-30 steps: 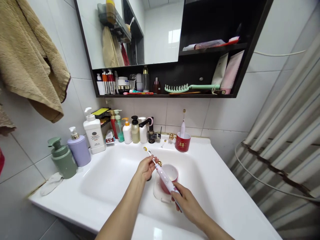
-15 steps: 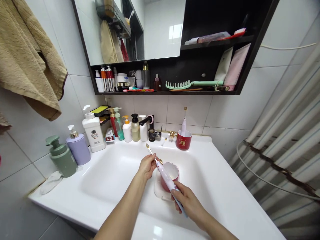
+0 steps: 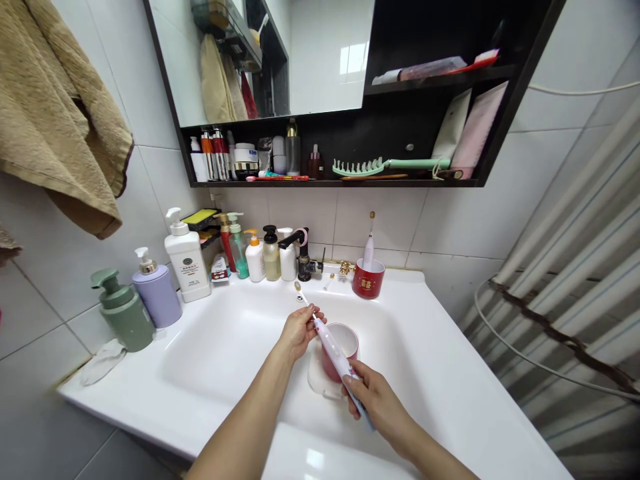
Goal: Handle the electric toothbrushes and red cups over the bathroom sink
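Nearest, over the front half of the basin [image 3: 220, 360], the person's right hand [image 3: 376, 403] is wrapped around the lower handle of an electric toothbrush [image 3: 333, 352], which slants above the basin with its bristle end toward the back edge. A firm, quiet grip there would likely serve best, since smooth plastic could turn or slip if wet. Further in, also above the basin, the left hand [image 3: 300, 330] pinches the slim neck between thumb and fingertips; light pressure in line with the shaft seems wiser than bending it sideways. Lower down, a red cup [image 3: 347, 340] stands in the basin, apparently on a pale tray [image 3: 317, 385], so the handle is best held clear of its rim. Behind the basin, the black faucet [image 3: 303, 259] rises near the bristle end, so forward pushes call for care.
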`<state>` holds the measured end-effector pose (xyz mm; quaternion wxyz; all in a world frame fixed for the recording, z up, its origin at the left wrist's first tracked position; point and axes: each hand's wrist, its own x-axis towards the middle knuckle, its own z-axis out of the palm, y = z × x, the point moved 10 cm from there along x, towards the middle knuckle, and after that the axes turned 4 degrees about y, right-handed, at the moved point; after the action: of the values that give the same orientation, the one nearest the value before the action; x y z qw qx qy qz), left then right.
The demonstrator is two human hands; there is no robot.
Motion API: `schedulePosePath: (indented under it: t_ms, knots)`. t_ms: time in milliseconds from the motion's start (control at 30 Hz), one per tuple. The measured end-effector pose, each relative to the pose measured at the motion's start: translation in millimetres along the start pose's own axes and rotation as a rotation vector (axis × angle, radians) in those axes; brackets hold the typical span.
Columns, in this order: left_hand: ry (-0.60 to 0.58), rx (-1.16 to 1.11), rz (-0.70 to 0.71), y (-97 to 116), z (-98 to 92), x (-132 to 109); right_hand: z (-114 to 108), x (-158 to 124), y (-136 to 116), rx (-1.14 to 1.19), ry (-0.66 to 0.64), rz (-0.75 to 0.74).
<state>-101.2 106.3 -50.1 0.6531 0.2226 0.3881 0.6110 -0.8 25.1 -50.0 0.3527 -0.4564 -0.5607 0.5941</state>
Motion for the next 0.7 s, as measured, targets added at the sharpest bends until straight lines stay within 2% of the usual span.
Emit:
schedulePosePath:
  t_ms: [400, 567, 700]
  knots:
    - [-0.022, 0.068, -0.008, -2, 3.0, -2, -1, 2, 0, -0.016, 0.014, -0.023]
    - [0.046, 0.082, 0.087, 13, -7.1, 0, -1, 2, -4, -0.017, 0.007, -0.053]
    - [0.015, 0.138, 0.106, 13, -5.5, 1, -2, 2, -7, -0.019, 0.014, -0.069]
